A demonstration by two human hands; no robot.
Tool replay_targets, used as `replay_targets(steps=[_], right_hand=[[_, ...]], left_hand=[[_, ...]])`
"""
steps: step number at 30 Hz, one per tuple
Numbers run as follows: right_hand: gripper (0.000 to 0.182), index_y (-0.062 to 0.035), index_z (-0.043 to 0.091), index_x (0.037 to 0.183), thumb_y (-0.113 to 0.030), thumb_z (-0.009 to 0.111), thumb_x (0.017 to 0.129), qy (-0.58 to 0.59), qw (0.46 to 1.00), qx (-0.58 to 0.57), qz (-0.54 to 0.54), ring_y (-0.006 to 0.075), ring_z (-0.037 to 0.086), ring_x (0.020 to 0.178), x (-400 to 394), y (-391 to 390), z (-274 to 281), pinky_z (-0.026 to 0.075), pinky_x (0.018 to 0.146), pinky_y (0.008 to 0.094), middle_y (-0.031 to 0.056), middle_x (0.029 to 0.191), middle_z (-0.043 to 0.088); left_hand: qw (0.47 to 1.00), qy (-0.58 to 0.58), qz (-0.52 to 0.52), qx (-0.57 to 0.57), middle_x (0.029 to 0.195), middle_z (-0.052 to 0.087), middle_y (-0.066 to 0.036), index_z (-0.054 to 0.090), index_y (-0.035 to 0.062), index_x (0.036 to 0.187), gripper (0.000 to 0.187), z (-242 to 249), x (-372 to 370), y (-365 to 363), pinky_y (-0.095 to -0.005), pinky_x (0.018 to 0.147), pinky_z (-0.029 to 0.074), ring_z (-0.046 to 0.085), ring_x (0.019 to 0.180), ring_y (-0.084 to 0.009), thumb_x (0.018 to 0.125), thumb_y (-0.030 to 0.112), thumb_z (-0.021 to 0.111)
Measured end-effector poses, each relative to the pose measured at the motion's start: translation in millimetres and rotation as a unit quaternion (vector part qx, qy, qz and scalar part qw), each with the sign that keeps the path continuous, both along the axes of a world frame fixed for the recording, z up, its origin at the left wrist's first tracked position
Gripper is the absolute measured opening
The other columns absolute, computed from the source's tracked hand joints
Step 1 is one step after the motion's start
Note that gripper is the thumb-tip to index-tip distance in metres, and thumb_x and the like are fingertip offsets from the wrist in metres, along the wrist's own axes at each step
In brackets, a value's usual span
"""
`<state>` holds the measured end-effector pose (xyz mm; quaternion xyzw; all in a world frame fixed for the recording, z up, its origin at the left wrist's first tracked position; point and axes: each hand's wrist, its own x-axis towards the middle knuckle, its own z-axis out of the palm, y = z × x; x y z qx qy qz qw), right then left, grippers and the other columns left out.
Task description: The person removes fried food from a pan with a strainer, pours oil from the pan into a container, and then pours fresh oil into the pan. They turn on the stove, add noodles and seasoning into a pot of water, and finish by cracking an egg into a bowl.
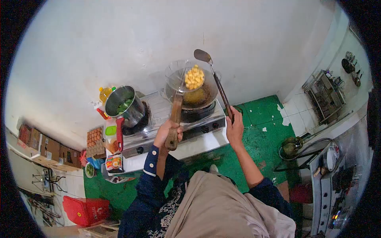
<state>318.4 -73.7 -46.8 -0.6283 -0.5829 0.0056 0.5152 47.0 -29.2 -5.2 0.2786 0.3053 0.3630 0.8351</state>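
Observation:
My left hand [162,134] is closed around the wooden handle of a strainer [176,115]. Golden diced pieces [194,78] lie in the strainer's basket, held above a wok [212,94] that has yellowish oil in it. My right hand [235,131] grips the dark handle of a spatula [222,90]. The spatula's blade points up and away, raised over the wok's far side and touching no food. Under the wok is a gas stove [170,139]; to its left a steel pot [137,111] of green leaves stands on the other burner.
Left of the stove are a tray of eggs [94,137], a red-handled item [120,133], a food packet [114,162] and a yellow oil bottle [105,94]. A red bin [85,210] sits on the floor at lower left. A gas cylinder [291,147] and steel counter [321,194] stand at right.

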Motion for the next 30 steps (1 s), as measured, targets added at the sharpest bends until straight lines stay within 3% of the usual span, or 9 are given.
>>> replay_targets(steps=[7, 13, 17, 26, 30], right_hand=[[0.038, -0.0033, 0.046, 0.123, -0.009, 0.052, 0.086, 0.001, 1.000, 0.011, -0.002, 0.0346, 0.051, 0.097, 3.1, 0.5, -5.3, 0.042, 0.083, 0.0395, 0.0173, 0.106, 0.051], [0.038, -0.0028, 0.046, 0.123, -0.009, 0.051, 0.086, -0.013, 1.000, 0.027, -0.007, 0.0348, 0.051, 0.099, 5.1, 4.4, -1.2, 0.042, 0.086, 0.0388, 0.0178, 0.109, 0.051], [0.038, -0.0032, 0.046, 0.123, -0.009, 0.051, 0.086, 0.002, 1.000, 0.010, -0.009, 0.0344, 0.052, 0.098, 5.0, 4.7, -2.2, 0.042, 0.085, 0.0390, 0.0178, 0.108, 0.051], [0.038, -0.0031, 0.046, 0.123, -0.011, 0.052, 0.086, 0.004, 1.000, -0.006, -0.017, 0.0346, 0.052, 0.097, 3.2, -1.1, -6.2, 0.042, 0.084, 0.0392, 0.0172, 0.107, 0.051], [0.039, -0.0031, 0.046, 0.124, -0.010, 0.052, 0.086, -0.008, 1.000, 0.008, -0.017, 0.0350, 0.051, 0.099, 5.7, 3.1, -7.7, 0.042, 0.084, 0.0392, 0.0172, 0.109, 0.051]], left_hand=[[0.999, 0.004, -0.020, -0.035, 0.068, 0.046, -0.006, 0.038, 0.0143, 0.107, 0.029, -16.9, 4.5, -1.8, -0.0308, 0.045, 0.044, 0.047, 0.052, -0.0170, 0.082, 0.010, 0.050], [0.998, -0.031, -0.012, 0.044, 0.066, 0.047, -0.007, 0.037, 0.0145, 0.114, 0.034, 23.5, 5.7, -1.6, -0.0296, 0.045, 0.046, 0.048, 0.050, -0.0183, 0.082, 0.010, 0.050], [0.997, -0.034, -0.019, 0.074, 0.064, 0.047, -0.007, 0.037, 0.0142, 0.117, 0.037, 25.3, 5.2, -0.7, -0.0292, 0.045, 0.046, 0.049, 0.050, -0.0191, 0.083, 0.011, 0.049], [0.997, -0.027, -0.025, -0.074, 0.068, 0.047, -0.006, 0.037, 0.0136, 0.111, 0.032, -25.6, 7.6, 4.4, -0.0305, 0.045, 0.044, 0.048, 0.050, -0.0185, 0.082, 0.010, 0.051], [0.999, -0.009, -0.018, -0.040, 0.067, 0.047, -0.006, 0.037, 0.0133, 0.109, 0.031, -17.8, 4.9, 7.6, -0.0317, 0.045, 0.045, 0.049, 0.050, -0.0190, 0.082, 0.011, 0.051]])
